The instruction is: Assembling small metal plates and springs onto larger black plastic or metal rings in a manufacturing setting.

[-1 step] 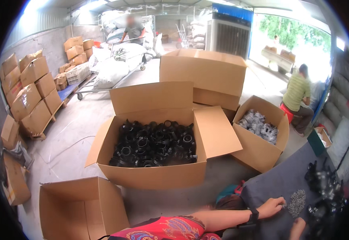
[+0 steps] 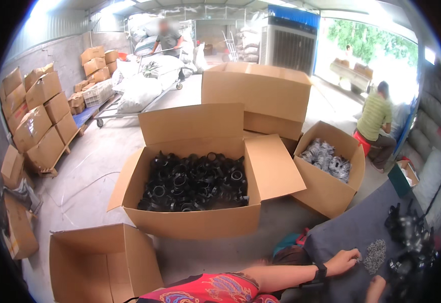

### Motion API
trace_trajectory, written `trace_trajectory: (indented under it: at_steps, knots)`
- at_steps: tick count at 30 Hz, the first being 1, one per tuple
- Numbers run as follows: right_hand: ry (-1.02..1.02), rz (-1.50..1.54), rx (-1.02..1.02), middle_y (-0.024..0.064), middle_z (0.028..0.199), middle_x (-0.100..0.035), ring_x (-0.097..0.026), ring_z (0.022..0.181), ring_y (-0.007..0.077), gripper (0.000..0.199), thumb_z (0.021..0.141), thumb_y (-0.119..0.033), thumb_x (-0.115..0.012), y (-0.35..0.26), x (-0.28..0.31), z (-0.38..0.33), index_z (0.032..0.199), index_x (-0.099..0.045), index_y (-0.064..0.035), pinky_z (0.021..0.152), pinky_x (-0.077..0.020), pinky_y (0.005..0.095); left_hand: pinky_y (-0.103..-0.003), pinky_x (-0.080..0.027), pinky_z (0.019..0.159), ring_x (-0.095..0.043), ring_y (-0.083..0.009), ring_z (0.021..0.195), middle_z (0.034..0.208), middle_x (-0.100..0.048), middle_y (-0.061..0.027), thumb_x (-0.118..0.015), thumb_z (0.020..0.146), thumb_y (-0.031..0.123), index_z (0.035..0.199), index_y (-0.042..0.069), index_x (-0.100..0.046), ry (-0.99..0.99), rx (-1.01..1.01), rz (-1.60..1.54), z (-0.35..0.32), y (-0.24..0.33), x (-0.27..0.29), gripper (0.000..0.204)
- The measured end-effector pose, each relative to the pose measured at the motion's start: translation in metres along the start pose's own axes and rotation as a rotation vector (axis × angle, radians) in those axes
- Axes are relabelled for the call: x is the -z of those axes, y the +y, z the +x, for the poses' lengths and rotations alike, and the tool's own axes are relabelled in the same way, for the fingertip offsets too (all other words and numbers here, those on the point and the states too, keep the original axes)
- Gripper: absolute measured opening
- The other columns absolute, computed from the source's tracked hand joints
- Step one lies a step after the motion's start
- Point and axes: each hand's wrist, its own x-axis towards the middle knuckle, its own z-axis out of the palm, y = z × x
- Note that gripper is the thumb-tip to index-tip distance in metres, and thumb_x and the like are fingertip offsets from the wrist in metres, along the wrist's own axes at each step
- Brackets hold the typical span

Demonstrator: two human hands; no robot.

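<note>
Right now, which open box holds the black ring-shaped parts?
The large middle box. The smaller box just right of it holds silvery-grey pieces; the lower-left box shows bare cardboard inside.

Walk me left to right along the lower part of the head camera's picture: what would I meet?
Open cardboard box, red patterned clothing, black wristband, left hand, pile of small grey pieces, heap of black parts.

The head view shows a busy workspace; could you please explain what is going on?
The person's left hand is beside a heap of small grey metallic-looking pieces on a dark grey surface; whether it grips one is unclear. The right hand is just below the heap, with shiny black parts lying to the right.
</note>
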Motion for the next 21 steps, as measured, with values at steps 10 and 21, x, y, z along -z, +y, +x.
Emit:
trace_trajectory:
  at_steps: [10, 21]
  knots:
    - [0.122, -0.151, 0.010, 0.0181, 0.073, -0.060, -0.061, 0.074, 0.0376, 0.014, 0.068, -0.007, -0.071, -0.058, 0.020, -0.007, 0.074, -0.059, -0.0032, 0.066, -0.0488, 0.0468, -0.031, -0.047, 0.064, -0.058, -0.0162, 0.064, 0.073, -0.061, -0.0098, -0.053, 0.089, 0.012, 0.108, 0.005, -0.057, 0.010, 0.104, 0.129, 0.005, 0.004, 0.011, 0.021]
    - [0.198, -0.059, -0.003, 0.0199, 0.070, -0.060, -0.061, 0.070, 0.0389, 0.006, 0.074, -0.004, -0.060, -0.059, 0.036, -0.031, 0.076, -0.055, -0.0020, 0.064, -0.0484, 0.0475, -0.026, -0.044, 0.054, -0.049, -0.0077, 0.056, 0.069, -0.055, -0.0002, -0.053, 0.091, 0.012, 0.107, 0.008, -0.059, -0.060, 0.130, 0.061, -0.003, 0.008, -0.001, 0.017]
